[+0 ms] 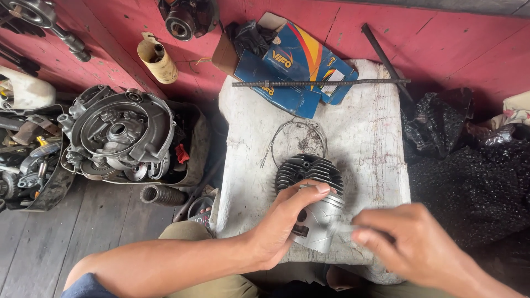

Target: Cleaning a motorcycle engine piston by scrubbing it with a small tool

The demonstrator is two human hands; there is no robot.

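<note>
Right hand (411, 243) nearest the lens, blurred; fingers (367, 236) pinched together at the open end of a silver piston (323, 218) (whether they hold anything small, cannot tell). Left hand (284, 221) wraps the piston from its other side, thumb over the top, fingers curled under, firm grip. Piston sits above a pale work block (370, 138). Just beyond the left fingertips: black finned cylinder head (306, 168). Past that, thin wire rings (292, 138), then a blue box (298, 66) under a metal rod (320, 83).
</note>
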